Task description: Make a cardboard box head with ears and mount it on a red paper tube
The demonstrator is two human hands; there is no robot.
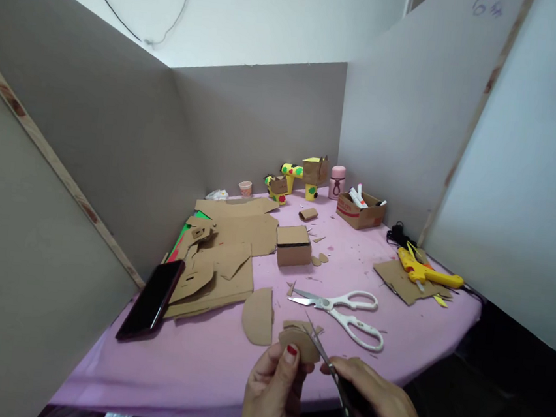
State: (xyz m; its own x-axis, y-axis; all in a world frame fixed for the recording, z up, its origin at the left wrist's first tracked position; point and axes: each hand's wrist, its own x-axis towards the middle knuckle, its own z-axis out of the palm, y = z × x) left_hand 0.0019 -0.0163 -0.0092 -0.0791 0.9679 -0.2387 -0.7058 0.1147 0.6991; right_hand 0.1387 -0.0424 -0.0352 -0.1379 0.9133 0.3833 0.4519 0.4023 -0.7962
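Note:
My left hand [276,388] pinches a small rounded cardboard piece [300,346] near the table's front edge, thumb on top. Black-handled scissors [334,371] are in my right hand [381,408], their blades slightly parted at the right edge of that piece. Thin cardboard scraps [296,325] lie just behind it. To the left rests a half-round cardboard piece [258,316]. White-handled kitchen scissors [342,306] lie spread on the cloth beyond my right hand. My palms and some fingers are partly hidden.
A phone [151,301] leans by stacked cardboard sheets [226,285] at left. Behind stand a cardboard box [293,252], yellow decorated cardboard figures [292,170], a pink bottle [337,183] and a marker box [360,215]. A yellow glue gun [426,272] lies right. Grey partitions [257,121] enclose the table.

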